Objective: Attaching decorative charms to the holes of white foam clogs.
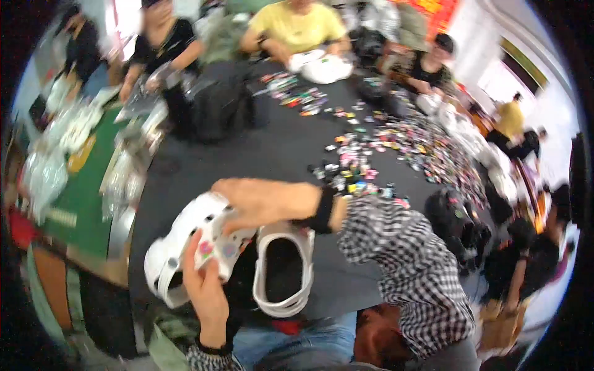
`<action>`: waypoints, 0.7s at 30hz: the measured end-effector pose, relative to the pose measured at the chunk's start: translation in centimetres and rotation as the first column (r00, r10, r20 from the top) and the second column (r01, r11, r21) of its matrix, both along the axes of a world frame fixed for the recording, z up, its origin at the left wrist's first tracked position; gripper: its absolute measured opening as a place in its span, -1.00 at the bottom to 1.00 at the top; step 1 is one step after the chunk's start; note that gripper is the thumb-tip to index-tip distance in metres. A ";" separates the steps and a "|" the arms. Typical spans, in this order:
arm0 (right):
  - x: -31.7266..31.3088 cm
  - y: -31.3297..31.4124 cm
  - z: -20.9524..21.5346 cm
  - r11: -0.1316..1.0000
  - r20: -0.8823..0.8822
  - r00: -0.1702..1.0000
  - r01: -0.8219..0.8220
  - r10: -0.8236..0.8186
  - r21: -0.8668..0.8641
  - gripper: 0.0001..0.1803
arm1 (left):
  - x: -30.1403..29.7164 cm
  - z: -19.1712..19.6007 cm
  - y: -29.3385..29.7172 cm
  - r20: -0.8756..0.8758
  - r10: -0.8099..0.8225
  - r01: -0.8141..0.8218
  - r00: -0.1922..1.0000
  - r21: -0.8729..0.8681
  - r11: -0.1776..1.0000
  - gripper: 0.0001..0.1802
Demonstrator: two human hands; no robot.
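Closest to you, the second clog [261, 272] rests at the near edge of the black counter [266, 145], its heel end toward you; your right wrist and sleeve pass near its far end, so you can't tell whether its top carries any charms. Just to its left is the white clog [184, 226] in your hands, tilted, heel strap toward your lower left. It already bears a pink flower charm [205, 248] and a round greyish charm [229, 250], while some dark holes near the toe look bare, so this one seems decorated only in part.

Your left hand [209, 290] appears to have its grip closed on the side of that clog, fingers lying up along it. Your right hand [266, 201] reaches over the toe, thumb bent down by the upper and fingers at the far edge. It touches the clog, but blur leaves you unable to tell how firmly that grip is closed.

Beyond your hands, loose charms [427, 145] spread across the right of the counter, a black bag [223, 102] stands at the left, and a person in yellow [297, 28] handles white shoes [325, 68] at the far side.
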State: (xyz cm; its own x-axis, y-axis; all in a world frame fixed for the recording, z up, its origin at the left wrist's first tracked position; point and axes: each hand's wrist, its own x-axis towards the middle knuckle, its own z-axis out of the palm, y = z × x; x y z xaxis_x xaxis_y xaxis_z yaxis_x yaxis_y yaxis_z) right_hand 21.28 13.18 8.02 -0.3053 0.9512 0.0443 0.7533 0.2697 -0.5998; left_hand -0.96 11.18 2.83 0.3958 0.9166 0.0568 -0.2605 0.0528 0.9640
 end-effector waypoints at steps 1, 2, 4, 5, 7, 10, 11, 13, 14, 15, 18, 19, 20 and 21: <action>0.7 -0.4 0.1 0.998 -0.008 0.999 -0.044 0.044 0.049 -0.25 | -0.1 -0.1 0.0 -0.102 -0.006 0.011 0.995 0.040 0.999 -0.43; 0.9 -1.5 1.0 0.999 0.054 0.998 0.012 -0.014 0.045 -0.25 | 0.1 0.3 -0.4 -0.119 -0.038 0.044 0.992 0.049 0.998 -0.43; 0.9 -1.0 1.7 0.999 0.053 0.999 0.001 -0.004 0.053 -0.24 | -0.5 0.8 -0.2 -0.148 -0.079 0.085 0.986 0.035 0.996 -0.43; 1.7 -0.9 1.1 0.999 0.028 1.000 -0.003 0.002 0.034 -0.24 | 0.1 0.0 0.2 -0.113 -0.148 0.148 0.982 -0.005 0.989 -0.43; 0.9 -0.1 1.1 1.000 0.009 1.000 -0.021 0.021 -0.015 -0.24 | -0.6 -0.5 0.8 -0.060 -0.182 0.178 0.981 -0.071 0.981 -0.40; 0.2 0.6 0.9 0.999 -0.002 1.000 -0.006 0.006 -0.052 -0.23 | -1.1 -0.2 1.0 -0.079 -0.127 0.129 0.989 0.016 0.992 -0.40; 0.0 0.8 0.9 0.999 -0.019 1.000 -0.011 0.010 -0.045 -0.23 | -1.4 0.2 1.1 -0.079 -0.146 0.143 0.986 -0.042 0.989 -0.40; -0.2 0.6 1.3 0.997 -0.001 1.000 0.005 -0.005 -0.071 -0.24 | -1.2 0.1 0.9 -0.065 -0.178 0.171 0.982 -0.101 0.980 -0.41; -0.3 0.7 1.5 0.996 0.012 1.000 0.019 -0.018 -0.089 -0.24 | -0.9 -0.4 0.7 0.023 -0.138 0.140 0.990 -0.135 0.981 -0.41; -0.1 0.6 1.4 0.996 0.019 0.999 0.031 -0.030 -0.088 -0.24 | -0.4 -0.7 0.4 0.112 -0.101 0.119 0.989 -0.168 0.979 -0.41; 0.4 0.0 1.3 0.998 0.091 0.995 0.041 -0.037 -0.046 -0.27 | 0.0 -1.3 0.0 0.085 -0.115 0.130 0.990 -0.203 0.971 -0.44; 0.9 -0.3 1.2 0.999 0.124 0.992 0.023 -0.027 0.037 -0.25 | 0.4 -1.0 -0.2 0.119 -0.163 0.183 0.979 -0.187 0.965 -0.44; 1.0 -0.4 1.1 0.999 0.164 0.985 0.042 -0.044 0.015 -0.24 | 0.5 -0.5 -0.4 0.096 -0.108 0.123 0.989 -0.162 0.979 -0.44; 0.4 -0.2 1.5 0.998 0.173 0.984 0.056 -0.052 -0.019 -0.24 | 0.4 -0.4 -0.5 0.073 -0.050 0.059 0.996 -0.139 0.989 -0.45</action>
State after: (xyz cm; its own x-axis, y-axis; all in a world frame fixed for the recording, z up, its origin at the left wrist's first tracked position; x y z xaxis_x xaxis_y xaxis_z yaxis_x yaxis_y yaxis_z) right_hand 21.65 12.99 9.55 -0.2546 0.9667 -0.0269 0.8589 0.2132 -0.4656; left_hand -0.57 10.72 2.46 0.4451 0.8945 -0.0423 -0.3189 0.2025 0.9259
